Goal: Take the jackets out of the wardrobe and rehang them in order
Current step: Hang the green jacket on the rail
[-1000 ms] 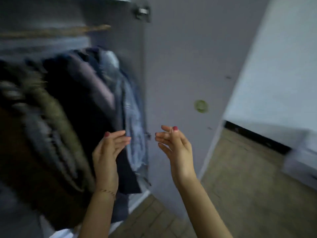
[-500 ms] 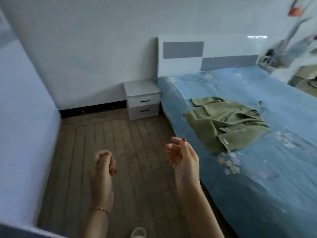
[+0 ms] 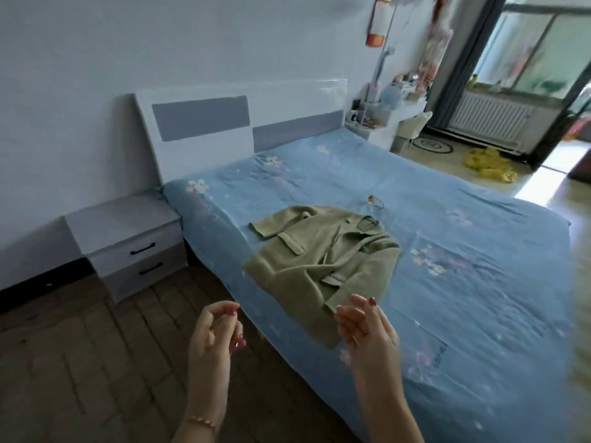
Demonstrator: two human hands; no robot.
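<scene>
Nearest the camera, both hands are hovering in front of the bed, holding nothing. The left hand [image 3: 213, 334] is hanging over the dark floor [image 3: 80, 362] with its fingers loosely curled toward the palm, a thin bracelet [image 3: 201, 421] sitting on the wrist. The right hand [image 3: 367, 327] is floating over the bed's near edge, fingers relaxed and slightly bent, thumb up, its fingertips close to the jacket's hem without touching it. Just beyond them the green jacket [image 3: 323, 260] is lying spread flat on the blue floral bedsheet [image 3: 463, 282], collar pointing away, one sleeve folded across the front. A small object past the collar is too blurred to identify. Further left, a white nightstand [image 3: 128, 241] with two drawers is standing against the bed. Behind it all, the white headboard [image 3: 236, 119] with grey panels is leaning on the wall, and a radiator [image 3: 489, 118] is showing far right under the window.
</scene>
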